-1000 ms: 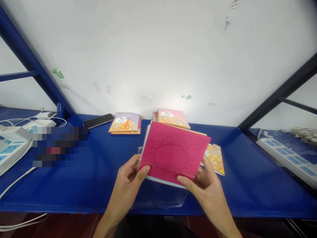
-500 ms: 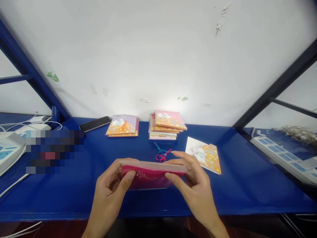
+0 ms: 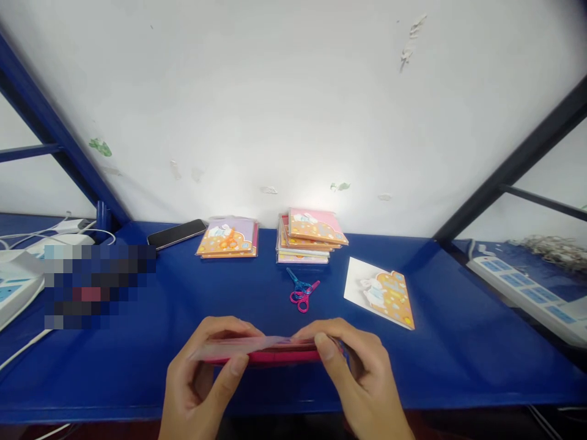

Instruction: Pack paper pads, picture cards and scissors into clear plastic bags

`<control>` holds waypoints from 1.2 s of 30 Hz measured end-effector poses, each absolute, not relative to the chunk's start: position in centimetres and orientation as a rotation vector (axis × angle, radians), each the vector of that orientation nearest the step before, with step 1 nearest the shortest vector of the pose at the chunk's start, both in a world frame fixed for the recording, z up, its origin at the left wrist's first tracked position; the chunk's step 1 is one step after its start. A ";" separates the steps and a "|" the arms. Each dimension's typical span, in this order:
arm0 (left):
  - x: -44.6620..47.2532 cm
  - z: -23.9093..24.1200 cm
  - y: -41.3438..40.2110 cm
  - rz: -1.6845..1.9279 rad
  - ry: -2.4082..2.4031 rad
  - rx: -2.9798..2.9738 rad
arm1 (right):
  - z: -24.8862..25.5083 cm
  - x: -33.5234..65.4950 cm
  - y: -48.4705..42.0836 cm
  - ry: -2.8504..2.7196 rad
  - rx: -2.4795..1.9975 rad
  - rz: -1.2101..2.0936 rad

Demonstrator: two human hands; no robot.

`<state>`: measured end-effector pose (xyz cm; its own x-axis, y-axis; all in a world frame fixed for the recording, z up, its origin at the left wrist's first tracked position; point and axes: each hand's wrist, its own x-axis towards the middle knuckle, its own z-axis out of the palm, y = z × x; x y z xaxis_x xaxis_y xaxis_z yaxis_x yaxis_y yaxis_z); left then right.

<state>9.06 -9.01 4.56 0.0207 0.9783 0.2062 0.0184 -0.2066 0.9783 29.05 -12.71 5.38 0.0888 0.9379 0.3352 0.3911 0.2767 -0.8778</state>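
Between both hands I hold a thin crimson packet in a clear plastic sleeve [image 3: 275,356], seen nearly edge-on, with its faces hidden. My left hand [image 3: 206,360] grips the left end, thumb on the near side and fingers behind. My right hand [image 3: 355,360] pinches the right end, its thumb at the upper edge where the sleeve parts. Just beyond the fingers lie pink scissors [image 3: 302,299] and blue scissors [image 3: 297,281], crossing each other. To their right rests a white and orange card with a rabbit picture [image 3: 378,292].
Against the wall are a small pile of wrapped packets [image 3: 228,237] and a taller stack of them [image 3: 312,235]. A black phone [image 3: 178,234] lies left of these. White power strips with cables flank the blue desk [image 3: 257,293]; a blurred-out patch covers something at left.
The packet has come lower and tilted from showing its crimson face to nearly edge-on. My right thumb has shifted to its top edge. Both hands still hold it.
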 end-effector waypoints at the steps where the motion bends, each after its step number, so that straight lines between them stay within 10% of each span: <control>1: 9.0 4.4 -9.0 1.339 1.128 1.397 | 5.2 29.4 -12.9 -1.512 -1.306 0.625; 36: 9.9 4.7 -8.3 1.412 1.141 1.432 | 3.1 31.9 -13.8 -1.891 -1.347 0.179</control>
